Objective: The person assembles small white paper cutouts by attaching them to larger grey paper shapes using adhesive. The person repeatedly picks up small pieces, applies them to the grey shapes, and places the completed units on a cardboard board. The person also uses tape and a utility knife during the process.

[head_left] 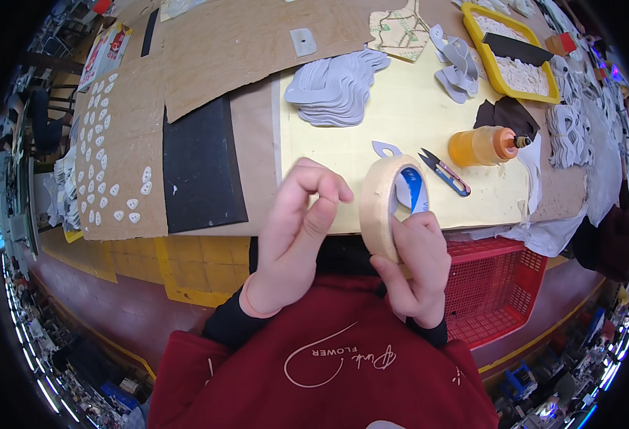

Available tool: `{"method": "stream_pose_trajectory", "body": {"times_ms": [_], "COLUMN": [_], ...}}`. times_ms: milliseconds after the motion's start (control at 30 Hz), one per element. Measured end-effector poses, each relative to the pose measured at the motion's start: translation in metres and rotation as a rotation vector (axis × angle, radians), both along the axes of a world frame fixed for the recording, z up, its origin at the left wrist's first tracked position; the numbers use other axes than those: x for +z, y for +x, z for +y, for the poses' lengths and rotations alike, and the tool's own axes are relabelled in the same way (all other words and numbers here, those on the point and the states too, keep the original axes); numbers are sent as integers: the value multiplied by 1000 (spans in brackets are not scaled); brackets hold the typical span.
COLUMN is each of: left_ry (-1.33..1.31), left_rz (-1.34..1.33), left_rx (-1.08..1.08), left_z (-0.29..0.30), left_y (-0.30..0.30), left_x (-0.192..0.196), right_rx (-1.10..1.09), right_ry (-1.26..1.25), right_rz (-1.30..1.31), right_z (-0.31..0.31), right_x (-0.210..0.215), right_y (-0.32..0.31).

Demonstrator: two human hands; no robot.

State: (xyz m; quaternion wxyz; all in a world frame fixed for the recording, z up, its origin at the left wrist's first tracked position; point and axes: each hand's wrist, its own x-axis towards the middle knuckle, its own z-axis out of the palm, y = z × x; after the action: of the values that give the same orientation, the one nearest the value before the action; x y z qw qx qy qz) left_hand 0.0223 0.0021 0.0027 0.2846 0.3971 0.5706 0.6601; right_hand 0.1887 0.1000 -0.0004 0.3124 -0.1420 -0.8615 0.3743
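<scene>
A person's right hand (418, 268) grips a roll of cream tape (377, 207), standing on edge above the near side of a pale yellow tabletop (296, 146). The left hand (291, 232) is just beside the roll, fingers curled and thumb drawn toward the index finger; whether it pinches anything cannot be told. Beyond the roll lie small snips (458, 185), an orange bottle (472, 147) on its side and a stack of grey cutouts (332, 89). A red basket (532, 286) sits at lower right.
</scene>
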Motion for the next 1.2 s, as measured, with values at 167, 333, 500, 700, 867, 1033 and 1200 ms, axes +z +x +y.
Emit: {"method": "stream_pose_trajectory", "body": {"times_ms": [167, 333, 500, 700, 867, 1033, 1200], "left_ry": [-45, -73, -37, -20, -10, -25, -105], "left_rz": [303, 466, 652, 471, 246, 349, 442], "left_rx": [21, 38, 13, -38, -143, -200, -197], "left_z": [0, 4, 8, 8, 4, 2, 3], "left_y": [-10, -11, -13, -8, -18, -27, -23], "left_x": [7, 11, 7, 2, 1, 8, 12], "right_rx": [51, 29, 23, -12, 2, 43, 19], "right_ry": [51, 139, 165, 110, 135, 154, 166], "right_rz": [-23, -53, -14, 17, 21, 4, 4], "right_z": [4, 6, 3, 3, 8, 6, 5], "right_x": [5, 8, 8, 7, 7, 8, 7], "right_y": [2, -1, -4, -5, -4, -4, -7]}}
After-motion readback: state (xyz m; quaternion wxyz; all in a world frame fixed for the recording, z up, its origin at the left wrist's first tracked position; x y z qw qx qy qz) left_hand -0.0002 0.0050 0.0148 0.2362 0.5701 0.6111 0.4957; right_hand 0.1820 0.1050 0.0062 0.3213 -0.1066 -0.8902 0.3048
